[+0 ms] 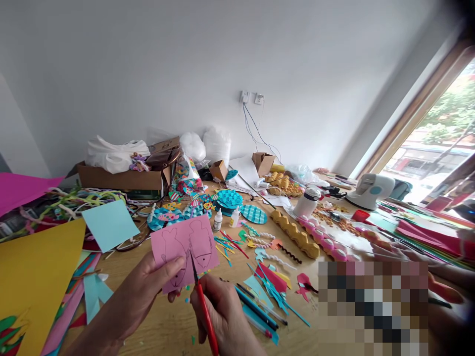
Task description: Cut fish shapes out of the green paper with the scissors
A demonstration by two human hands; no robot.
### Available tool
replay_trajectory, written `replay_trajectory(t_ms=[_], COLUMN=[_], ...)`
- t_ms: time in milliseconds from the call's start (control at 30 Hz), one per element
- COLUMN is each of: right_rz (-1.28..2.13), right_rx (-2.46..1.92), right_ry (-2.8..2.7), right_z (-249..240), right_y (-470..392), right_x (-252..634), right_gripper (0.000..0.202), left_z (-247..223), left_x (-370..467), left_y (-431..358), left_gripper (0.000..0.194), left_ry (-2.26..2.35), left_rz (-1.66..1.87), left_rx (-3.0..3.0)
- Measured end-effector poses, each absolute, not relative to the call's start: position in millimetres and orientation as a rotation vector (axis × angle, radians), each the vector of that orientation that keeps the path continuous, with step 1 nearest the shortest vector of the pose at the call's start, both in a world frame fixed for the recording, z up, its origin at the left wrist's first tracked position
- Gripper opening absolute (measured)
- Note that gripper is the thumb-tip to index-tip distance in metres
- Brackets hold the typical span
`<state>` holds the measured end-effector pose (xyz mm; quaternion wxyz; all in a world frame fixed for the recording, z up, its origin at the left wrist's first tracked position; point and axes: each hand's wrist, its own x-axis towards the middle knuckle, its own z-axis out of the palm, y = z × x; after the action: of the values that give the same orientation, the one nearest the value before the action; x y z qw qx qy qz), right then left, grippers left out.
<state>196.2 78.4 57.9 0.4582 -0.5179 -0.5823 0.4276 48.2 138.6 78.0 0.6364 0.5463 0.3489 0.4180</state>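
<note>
My left hand (154,279) pinches a pink sheet of paper (208,242), thumb on its front face and fingers behind. Two fish outlines are drawn on the sheet in dark line. My right hand (226,309) is closed around red-handled scissors (205,311). Their narrow metal tip points up and meets the sheet between the two fish. Part of the handles is hidden by my fingers. Just right of this hand lie several pens (258,306) and blue paper scraps.
Two small glue bottles (217,220) stand beyond the sheet, near teal woven paper discs (254,214). Yellow paper (40,277) and a light blue sheet (110,225) are at left. A white bottle (307,201) stands right of centre. Another person's hand (404,254) is at far right, partly blurred out.
</note>
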Motion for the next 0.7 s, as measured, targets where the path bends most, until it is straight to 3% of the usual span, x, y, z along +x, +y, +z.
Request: replay_trajectory(t_ms=[400, 700], right_rz=[1.163, 1.097], right_rx=[-1.240, -1.275], right_ry=[-1.370, -1.433], right_z=[52.5, 57.4], right_y=[78.0, 76.9], right_x=[195.1, 198.2], right_gripper=[0.031, 0.044], left_z=[72.9, 71.1], left_x=[47.4, 47.0], left_y=[139.6, 139.8], left_gripper=[0.018, 0.018], left_ry=[0.771, 0.811], left_rz=[0.942, 0.948], left_rx=[1.268, 1.259])
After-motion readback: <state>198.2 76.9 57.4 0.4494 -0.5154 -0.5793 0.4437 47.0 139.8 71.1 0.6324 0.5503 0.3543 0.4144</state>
